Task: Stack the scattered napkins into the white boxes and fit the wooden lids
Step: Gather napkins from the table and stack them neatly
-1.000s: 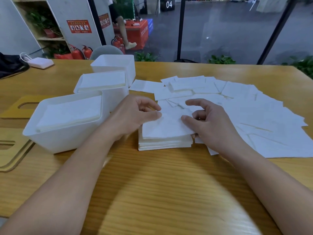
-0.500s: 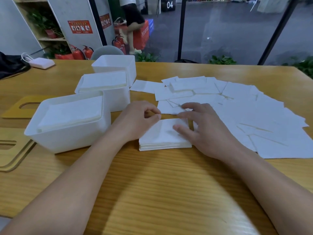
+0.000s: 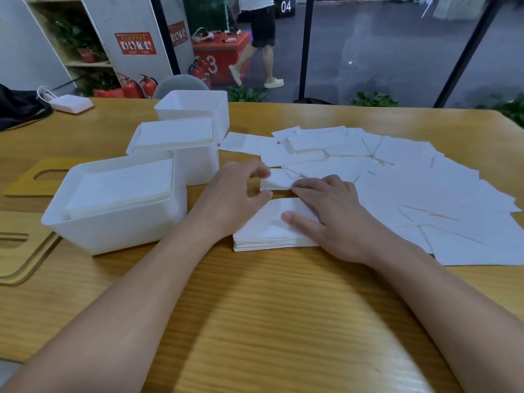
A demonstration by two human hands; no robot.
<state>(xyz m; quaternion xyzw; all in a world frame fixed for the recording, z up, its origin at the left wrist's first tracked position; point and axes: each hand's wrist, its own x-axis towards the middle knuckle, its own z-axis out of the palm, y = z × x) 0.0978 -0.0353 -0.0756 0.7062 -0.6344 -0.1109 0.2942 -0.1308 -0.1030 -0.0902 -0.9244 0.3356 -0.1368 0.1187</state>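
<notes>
Napkins (image 3: 397, 177) lie scattered right of a small stack (image 3: 272, 231) beside the white boxes (image 3: 113, 234). Left hand (image 3: 235, 199) pinches one loose napkin (image 3: 276, 182); right hand (image 3: 337, 222) rests flat, fingers straight, on the stack. Best to draw it square over the stack, edges matched, before releasing

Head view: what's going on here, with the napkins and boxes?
A person at a wooden table is piling napkins into a stack in front of them. The right hand lies flat on the stack, fingertips touching a loose napkin; the left hand curls at its edge, but blur hides any grip. The near box and middle box are full; the far box looks empty. The wooden lids lie unfitted at left. Many scattered napkins cover the right side.
</notes>
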